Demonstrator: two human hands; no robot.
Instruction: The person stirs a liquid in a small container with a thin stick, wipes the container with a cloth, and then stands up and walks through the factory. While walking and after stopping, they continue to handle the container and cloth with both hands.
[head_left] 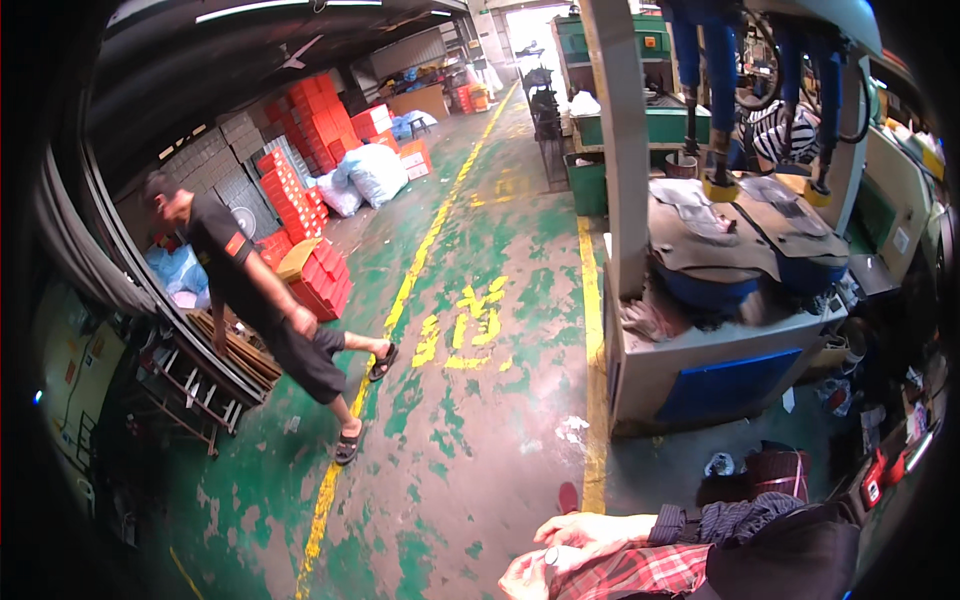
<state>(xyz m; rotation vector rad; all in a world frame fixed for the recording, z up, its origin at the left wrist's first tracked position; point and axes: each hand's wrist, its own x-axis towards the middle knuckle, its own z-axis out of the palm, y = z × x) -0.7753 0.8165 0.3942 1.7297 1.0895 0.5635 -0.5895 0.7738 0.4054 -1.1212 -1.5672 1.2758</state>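
Note:
My hands are close together at the lower edge, with both forearms coming in from the lower right. My right hand (588, 534), below a dark striped sleeve (735, 517), bends over my left hand, its fingers curled. Beneath it, my left hand (524, 578) extends from a red plaid sleeve (640, 574); its fingers are partly covered and cannot be made out. Between the hands shows a small round pale thing (551, 556), too small to name. A red shoe (568, 497) appears just beyond my hands.
A press machine (715, 370) with blue cylinders stands at right. Left, a person in black (240, 245) strides beside a yellow floor line (400, 300). Red boxes (320, 285) and stuffed plastic bags (375, 175) lie farther back. A dark red basket (778, 470) sits near my right arm.

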